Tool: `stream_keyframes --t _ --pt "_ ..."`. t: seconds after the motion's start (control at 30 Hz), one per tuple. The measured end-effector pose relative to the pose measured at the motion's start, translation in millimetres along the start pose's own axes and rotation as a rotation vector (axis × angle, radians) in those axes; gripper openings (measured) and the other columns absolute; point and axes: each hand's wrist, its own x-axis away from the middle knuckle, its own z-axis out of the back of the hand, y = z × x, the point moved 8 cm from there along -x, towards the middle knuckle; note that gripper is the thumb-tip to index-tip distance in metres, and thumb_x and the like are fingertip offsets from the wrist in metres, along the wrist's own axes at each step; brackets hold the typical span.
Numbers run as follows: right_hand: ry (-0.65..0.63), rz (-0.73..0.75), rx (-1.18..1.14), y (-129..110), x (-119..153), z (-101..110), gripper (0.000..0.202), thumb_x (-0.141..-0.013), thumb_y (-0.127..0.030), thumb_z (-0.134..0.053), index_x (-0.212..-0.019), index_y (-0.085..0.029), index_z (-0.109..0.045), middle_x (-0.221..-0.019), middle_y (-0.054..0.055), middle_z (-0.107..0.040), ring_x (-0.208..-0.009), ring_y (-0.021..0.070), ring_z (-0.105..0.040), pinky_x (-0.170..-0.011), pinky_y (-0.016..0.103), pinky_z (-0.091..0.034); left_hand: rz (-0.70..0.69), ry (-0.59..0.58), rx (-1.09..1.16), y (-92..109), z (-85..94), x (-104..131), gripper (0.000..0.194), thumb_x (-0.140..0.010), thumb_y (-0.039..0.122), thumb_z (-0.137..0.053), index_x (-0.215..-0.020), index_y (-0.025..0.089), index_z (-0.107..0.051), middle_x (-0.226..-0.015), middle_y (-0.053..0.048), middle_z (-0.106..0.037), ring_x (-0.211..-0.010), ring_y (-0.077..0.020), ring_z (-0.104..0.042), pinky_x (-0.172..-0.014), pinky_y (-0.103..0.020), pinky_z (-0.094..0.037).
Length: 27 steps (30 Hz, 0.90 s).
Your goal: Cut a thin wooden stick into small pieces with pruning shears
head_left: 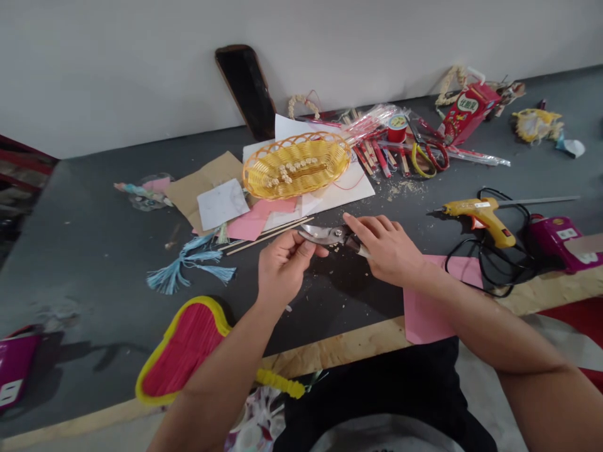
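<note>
Here's the right hand (389, 248), fingers wrapped round the handles of the pruning shears (332, 235), out over the bench (94, 251), and the left hand (285, 260) pinching right up at the blades; whether anything small sits between those fingers, I can't tell from here. That's the risk: one hard squeeze with fingertips so close could nip skin, and a slip of the pinch could send a clipping flying. Just behind lie thin sticks (270, 235), then the basket (264, 188), blocking any reach straight ahead. Blue tassel (181, 267) off left; the red, yellow-rimmed piece (183, 351) lies under the left forearm, easily knocked. Over right, a glue gun (475, 207), its looping cord (519, 267) ready to snag an elbow.
</note>
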Motion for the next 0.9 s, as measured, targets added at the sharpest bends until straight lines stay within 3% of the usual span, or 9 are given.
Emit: stream_keyframes --t 0.13,0.4,0.73,0.9 --pt "0.029 -0.011 -0.02 1.5 0.6 0.9 0.095 -0.071 -0.006 -0.051 -0.16 -0.022 -0.021 -0.146 0.011 -0.053 -0.119 0.0293 -0.052 -0.091 0.041 -0.043 0.064 -0.058 0.109 -3.7 -3.3 -1.3 0.03 -0.086 0.045 -0.072 -0.079 0.016 -0.07 -0.067 -0.004 -0.072 -0.042 -0.0044 -0.033 -0.04 -0.022 -0.022" --pt "0.077 0.008 -0.036 0.8 -0.7 4.6 0.086 -0.077 -0.006 -0.046 -0.159 -0.019 -0.024 -0.15 0.011 -0.051 -0.118 0.0291 -0.054 -0.093 0.043 -0.044 0.137 -0.132 0.317 7.3 -14.8 -4.1 0.036 -0.074 0.046 -0.083 -0.069 0.015 -0.065 -0.059 -0.003 -0.07 -0.036 -0.002 -0.031 -0.037 -0.019 -0.017" --pt "-0.016 -0.038 -0.046 1.5 -1.3 -4.5 0.084 -0.077 -0.005 -0.051 -0.156 -0.023 -0.032 -0.128 0.013 -0.061 -0.109 0.0278 -0.06 -0.089 0.039 -0.046 0.183 -0.124 0.276 3.7 -14.0 -5.2 0.038 -0.074 0.047 -0.082 -0.068 0.015 -0.063 -0.056 -0.003 -0.067 -0.035 -0.0017 -0.029 -0.037 -0.019 -0.015" --pt "-0.033 -0.081 -0.027 3.3 -1.4 -4.0 0.079 -0.078 -0.006 -0.048 -0.155 -0.023 -0.035 -0.126 0.013 -0.062 -0.108 0.0283 -0.06 -0.086 0.039 -0.045 0.131 -0.087 0.192 -2.2 -9.0 -7.3 0.032 -0.081 0.046 -0.076 -0.077 0.015 -0.067 -0.065 -0.004 -0.071 -0.039 -0.0037 -0.034 -0.039 -0.02 -0.023"
